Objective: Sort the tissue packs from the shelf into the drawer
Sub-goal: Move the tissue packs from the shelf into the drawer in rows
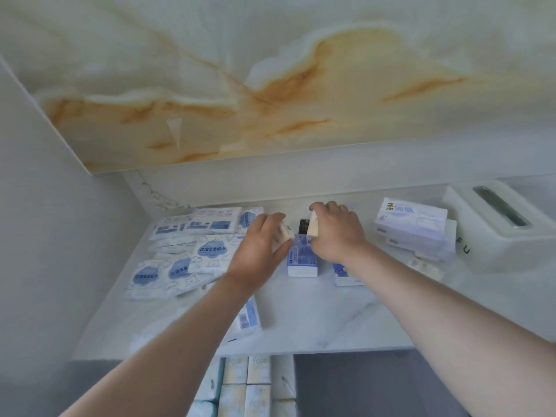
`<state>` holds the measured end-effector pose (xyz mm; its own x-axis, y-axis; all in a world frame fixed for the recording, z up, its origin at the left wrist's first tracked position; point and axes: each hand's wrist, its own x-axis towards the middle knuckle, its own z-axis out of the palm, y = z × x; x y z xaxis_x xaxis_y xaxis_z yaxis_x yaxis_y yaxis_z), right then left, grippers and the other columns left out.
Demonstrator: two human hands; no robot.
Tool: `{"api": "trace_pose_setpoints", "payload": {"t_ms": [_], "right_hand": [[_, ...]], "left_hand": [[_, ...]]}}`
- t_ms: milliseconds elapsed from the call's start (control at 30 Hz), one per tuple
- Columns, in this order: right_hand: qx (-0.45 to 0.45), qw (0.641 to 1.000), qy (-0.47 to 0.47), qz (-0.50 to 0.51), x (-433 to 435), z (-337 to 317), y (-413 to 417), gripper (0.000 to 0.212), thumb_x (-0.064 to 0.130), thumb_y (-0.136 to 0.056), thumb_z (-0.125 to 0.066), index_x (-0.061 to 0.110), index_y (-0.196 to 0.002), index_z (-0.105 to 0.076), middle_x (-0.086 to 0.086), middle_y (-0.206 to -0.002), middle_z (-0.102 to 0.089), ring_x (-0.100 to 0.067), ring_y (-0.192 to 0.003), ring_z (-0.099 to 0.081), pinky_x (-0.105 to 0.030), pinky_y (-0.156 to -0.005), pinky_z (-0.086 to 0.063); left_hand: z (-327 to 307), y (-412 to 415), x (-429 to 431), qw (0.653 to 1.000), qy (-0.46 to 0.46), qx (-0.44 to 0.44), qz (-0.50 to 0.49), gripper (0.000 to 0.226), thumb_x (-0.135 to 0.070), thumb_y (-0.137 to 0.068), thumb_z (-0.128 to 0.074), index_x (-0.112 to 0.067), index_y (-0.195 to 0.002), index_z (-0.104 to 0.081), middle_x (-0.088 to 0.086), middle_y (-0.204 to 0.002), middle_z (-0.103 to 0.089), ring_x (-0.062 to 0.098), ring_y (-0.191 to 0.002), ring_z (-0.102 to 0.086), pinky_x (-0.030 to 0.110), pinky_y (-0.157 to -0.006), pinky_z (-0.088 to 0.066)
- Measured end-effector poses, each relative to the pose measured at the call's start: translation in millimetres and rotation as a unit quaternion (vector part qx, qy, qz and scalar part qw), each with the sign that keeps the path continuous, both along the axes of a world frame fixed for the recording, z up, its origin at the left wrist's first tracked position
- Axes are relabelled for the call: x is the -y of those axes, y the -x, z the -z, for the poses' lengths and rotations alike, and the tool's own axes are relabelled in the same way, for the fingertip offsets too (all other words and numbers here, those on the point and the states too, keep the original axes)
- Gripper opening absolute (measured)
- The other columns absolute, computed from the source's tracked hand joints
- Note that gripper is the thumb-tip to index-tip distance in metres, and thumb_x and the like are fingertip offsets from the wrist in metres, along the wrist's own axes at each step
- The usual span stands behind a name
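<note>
Drawer (pixel 346 386) holds tissue packs (pixel 258 370); hands (pixel 258 248) (pixel 337 233) grip small packs (pixel 285 233) (pixel 313 227).

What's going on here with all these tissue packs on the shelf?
A person has both hands over the marble shelf, near its back. The left hand grips a small cream pack and the right hand pinches a second cream pack. Blue-and-white packs lie spread at the left, and a white tissue box stands at the right. Below the shelf's front edge, rows of pale packs already sit, apparently in the drawer.
</note>
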<state>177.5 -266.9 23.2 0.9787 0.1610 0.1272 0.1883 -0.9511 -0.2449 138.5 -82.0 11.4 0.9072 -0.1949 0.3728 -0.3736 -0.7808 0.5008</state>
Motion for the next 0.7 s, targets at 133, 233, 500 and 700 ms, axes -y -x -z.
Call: {"api": "trace_pose_setpoints", "payload": {"t_ms": [133,233,500,700], "right_hand": [[-0.056,0.992,-0.093,-0.060,-22,-18,49,0.069,0.034,-0.076,-0.071,0.029,-0.139,-0.042,-0.002,-0.131,-0.051,-0.026,-0.121,-0.050,-0.033,-0.093,-0.042],[-0.102,0.981,-0.110,-0.120,-43,-27,93,0.068,0.042,-0.075,-0.071,0.031,-0.137,-0.045,0.004,-0.132,-0.054,-0.022,-0.119,-0.055,-0.033,-0.092,-0.047],[-0.257,0.946,-0.011,-0.199,-88,2,194,0.069,0.054,-0.074,-0.068,0.032,-0.135,-0.046,0.007,-0.137,-0.055,-0.017,-0.118,-0.055,-0.033,-0.095,-0.047],[-0.333,0.919,0.081,-0.197,-89,42,250,0.069,0.043,-0.078,-0.070,0.025,-0.138,-0.041,0.004,-0.134,-0.052,-0.020,-0.111,-0.055,-0.028,-0.078,-0.043]], "left_hand": [[-3,53,-21,0.998,0.028,0.047,-0.019,0.050,-0.028,-0.087,-0.070,-0.018,-0.131,-0.050,-0.006,-0.116,-0.054,0.007,-0.104,-0.050,0.013,-0.085,-0.035],[-3,100,-41,0.997,0.034,0.066,-0.004,0.041,-0.027,-0.085,-0.068,-0.017,-0.122,-0.055,-0.004,-0.110,-0.055,0.012,-0.100,-0.053,0.017,-0.084,-0.041],[44,220,-94,0.999,0.003,-0.033,-0.006,0.031,-0.032,-0.083,-0.066,-0.024,-0.113,-0.062,-0.009,-0.103,-0.056,0.008,-0.088,-0.053,0.007,-0.077,-0.034],[68,260,-94,0.976,-0.069,-0.207,0.022,0.035,-0.049,-0.085,-0.060,-0.029,-0.114,-0.063,-0.011,-0.112,-0.051,0.012,-0.091,-0.059,0.022,-0.079,-0.046]]}}
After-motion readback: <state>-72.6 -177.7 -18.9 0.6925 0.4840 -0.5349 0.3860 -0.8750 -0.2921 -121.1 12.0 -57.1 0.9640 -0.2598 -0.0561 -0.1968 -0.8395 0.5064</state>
